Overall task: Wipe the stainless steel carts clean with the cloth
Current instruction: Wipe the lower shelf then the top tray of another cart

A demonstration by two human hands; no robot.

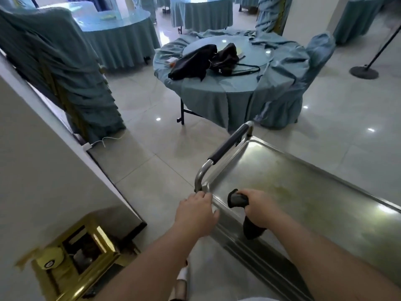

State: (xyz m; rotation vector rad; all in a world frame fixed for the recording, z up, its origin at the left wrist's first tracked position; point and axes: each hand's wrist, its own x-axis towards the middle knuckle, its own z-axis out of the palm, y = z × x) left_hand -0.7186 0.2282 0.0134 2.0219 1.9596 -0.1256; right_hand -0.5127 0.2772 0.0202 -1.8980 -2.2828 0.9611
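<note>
At lower centre, a right hand (258, 208) grips a bunched dark grey cloth (237, 199) over the yellow-smeared stainless steel cart tray (293, 183); the left hand (196, 211), fingers curled, steadies its corner. Wiping looks barely begun; sweeping rightward seems next.

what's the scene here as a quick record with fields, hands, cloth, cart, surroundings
setting: hall with tiled floor and draped round tables
cart: stainless steel cart, top tray with yellowish smears
cart handle: bar with dark sleeve at the far-left end
left hand: grips the tray's near corner rim
right hand: holds the cloth over the tray
cloth: dark, bunched, one end hanging below the fist
nearest table: black bags on top
</note>
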